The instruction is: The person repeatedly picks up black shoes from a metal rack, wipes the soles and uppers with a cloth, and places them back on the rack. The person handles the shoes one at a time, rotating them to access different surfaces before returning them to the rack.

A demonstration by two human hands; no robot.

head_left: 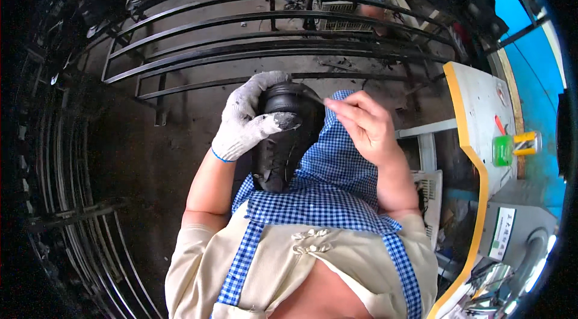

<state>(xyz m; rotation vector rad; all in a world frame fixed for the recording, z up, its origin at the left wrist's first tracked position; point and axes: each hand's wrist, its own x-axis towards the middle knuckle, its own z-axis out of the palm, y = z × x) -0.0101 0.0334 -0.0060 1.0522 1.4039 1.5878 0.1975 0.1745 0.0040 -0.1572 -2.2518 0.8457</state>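
Note:
A black lace-up shoe (280, 150) stands over my lap, its rounded end away from me and its laced part closer to my body. My left hand (244, 117), in a white knitted glove with a blue cuff edge and dark-stained thumb, grips that rounded far end. Bare and close beside the shoe's right side, my right hand (364, 123) is closed in a pinch. Whatever lies between its fingertips is too small to make out. Under the shoe spreads a blue and white checked apron (337, 162).
Black metal rack rails (277, 15) cross in front of me, and more bars (96, 240) stand at left. On my right is a white table (475, 102) with a yellow edge, holding a green container (502, 150). A grey machine (521, 210) sits nearer, by a pale plastic crate (428, 198).

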